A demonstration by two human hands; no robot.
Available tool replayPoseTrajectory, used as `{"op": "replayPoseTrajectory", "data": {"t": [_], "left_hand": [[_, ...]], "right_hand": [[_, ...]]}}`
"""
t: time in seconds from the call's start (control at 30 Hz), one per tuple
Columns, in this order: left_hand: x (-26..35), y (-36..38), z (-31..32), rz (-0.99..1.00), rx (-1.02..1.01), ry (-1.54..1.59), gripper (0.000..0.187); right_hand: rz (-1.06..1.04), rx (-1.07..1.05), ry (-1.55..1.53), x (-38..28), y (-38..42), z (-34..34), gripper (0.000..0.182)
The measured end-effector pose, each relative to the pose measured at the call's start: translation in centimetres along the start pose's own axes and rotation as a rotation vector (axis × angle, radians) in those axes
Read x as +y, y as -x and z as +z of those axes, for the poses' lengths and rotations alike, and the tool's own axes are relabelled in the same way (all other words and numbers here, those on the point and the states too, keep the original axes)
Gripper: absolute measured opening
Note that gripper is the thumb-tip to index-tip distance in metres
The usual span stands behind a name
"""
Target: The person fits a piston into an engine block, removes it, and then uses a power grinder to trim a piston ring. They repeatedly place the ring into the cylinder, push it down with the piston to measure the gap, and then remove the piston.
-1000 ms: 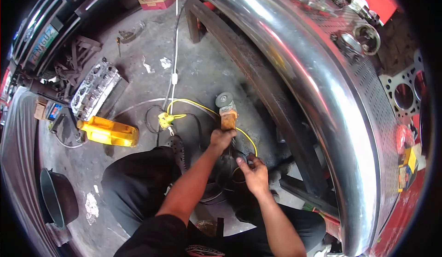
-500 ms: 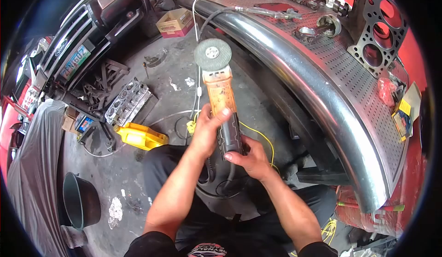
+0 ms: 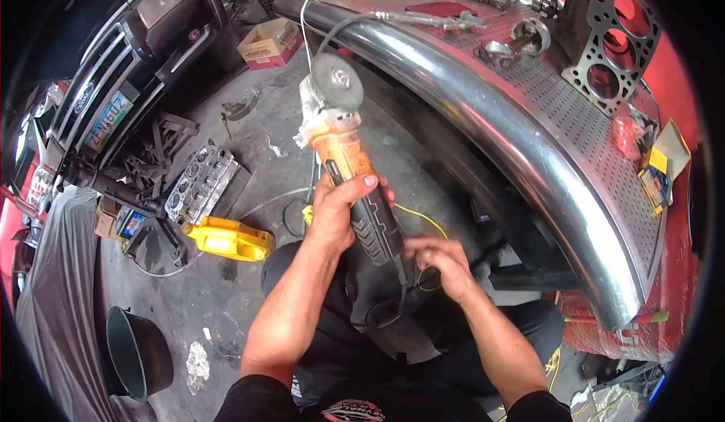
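A curved chrome bumper (image 3: 491, 120) sweeps across the right of the frame. At centre, the angle grinder (image 3: 355, 165) runs its long axis from lower right up to its round grey disc (image 3: 336, 80) at upper centre. The left hand (image 3: 340, 207) wraps its ribbed black grip; the right hand (image 3: 442, 259), loosely curled just beside its tail, pinches the black cord (image 3: 393, 309).

- The angle grinder (image 3: 355, 176) has an orange front body, a black ribbed grip and a grey disc (image 3: 337, 81).
- A thin yellow wire (image 3: 423, 222) curls behind the hands.
- A yellow container (image 3: 226, 239) lies on the grey concrete floor (image 3: 249, 150).
- The table (image 3: 559, 112) is silvery perforated metal with a shiny chrome rim.
- The cardboard box (image 3: 268, 42) is tan with red print.
- The bucket (image 3: 136, 354) is dark green.
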State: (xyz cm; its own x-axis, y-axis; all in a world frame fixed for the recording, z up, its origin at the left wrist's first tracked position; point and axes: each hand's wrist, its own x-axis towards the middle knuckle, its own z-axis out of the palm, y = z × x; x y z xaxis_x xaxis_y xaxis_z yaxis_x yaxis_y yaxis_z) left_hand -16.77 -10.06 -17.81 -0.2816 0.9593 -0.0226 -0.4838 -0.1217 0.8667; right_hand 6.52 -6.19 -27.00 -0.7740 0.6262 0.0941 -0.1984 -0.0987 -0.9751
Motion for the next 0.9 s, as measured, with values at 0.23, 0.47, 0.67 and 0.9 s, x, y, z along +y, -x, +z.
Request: {"op": "replayPoseTrajectory", "data": {"t": [0.23, 0.47, 0.67, 0.9], "left_hand": [[-0.4, 0.2, -0.1, -0.014, 0.104, 0.099, 0.036], [-0.8, 0.8, 0.8, 0.006, 0.188, 0.122, 0.036], [-1.2, 0.5, 0.5, -0.111, 0.145, 0.150, 0.042], [-0.5, 1.4, 0.6, -0.032, 0.123, -0.032, 0.040]], "right_hand": [[-0.183, 0.122, 0.484, -2.4, -0.8, 3.4, 0.046], [-0.357, 0.211, 0.653, -0.1, -1.4, 4.2, 0.033], [-0.446, 0.186, 0.873, -1.6, -1.0, 3.8, 0.035], [-0.156, 0.298, 0.754, -3.6, -1.1, 0.7, 0.042]]}}
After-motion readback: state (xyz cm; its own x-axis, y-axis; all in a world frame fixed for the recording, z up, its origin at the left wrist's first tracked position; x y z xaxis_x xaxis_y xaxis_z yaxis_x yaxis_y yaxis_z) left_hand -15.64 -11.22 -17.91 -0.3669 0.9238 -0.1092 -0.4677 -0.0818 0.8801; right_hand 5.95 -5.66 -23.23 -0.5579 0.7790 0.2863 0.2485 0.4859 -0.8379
